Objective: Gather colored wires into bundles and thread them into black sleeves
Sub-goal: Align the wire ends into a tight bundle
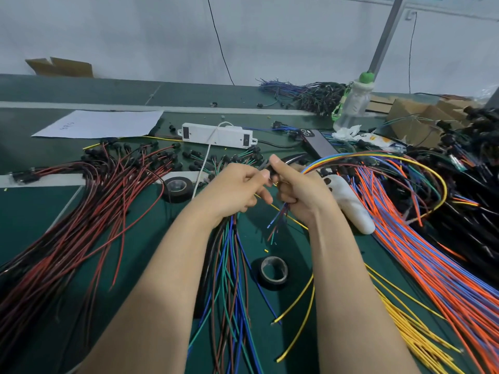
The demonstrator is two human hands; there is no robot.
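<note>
Two bare forearms enter from the near edge and meet at mid-scene above the green surface [40, 211]. The left hand [237, 188] has its fingers curled, thumb and forefinger pinching the end of one black sleeve [294, 158], a glossy, slightly curved tube held clear of the surface. The right hand [299, 193] has its fingers closed round one wire bundle [337, 157], thumb raised against the sleeve. We see the bundle arch away to the right in parallel blue, yellow, orange and green strands, while its short free ends [278, 220] hang below the fist.

A sheaf of blue, green and brown wires [232, 279] runs from under the left hand toward the near edge; we cannot tell whether that hand holds it.

Two rolls of black tape lie flat: one [270, 285] between the forearms, one [178, 197] left of the hands.

At left spreads a fan of red and black wires [89, 211] tipped with small black caps. At right lie a dense orange and blue sheaf [432, 265] and, nearer, thin yellow wires [410, 333]. A smooth white oblong object [351, 209] rests just beside the right hand.

Farther off we count one white plastic box [216, 134], one paper sheet [100, 124], one phone [318, 143] and one clear bottle [352, 103] with a green cap.
</note>
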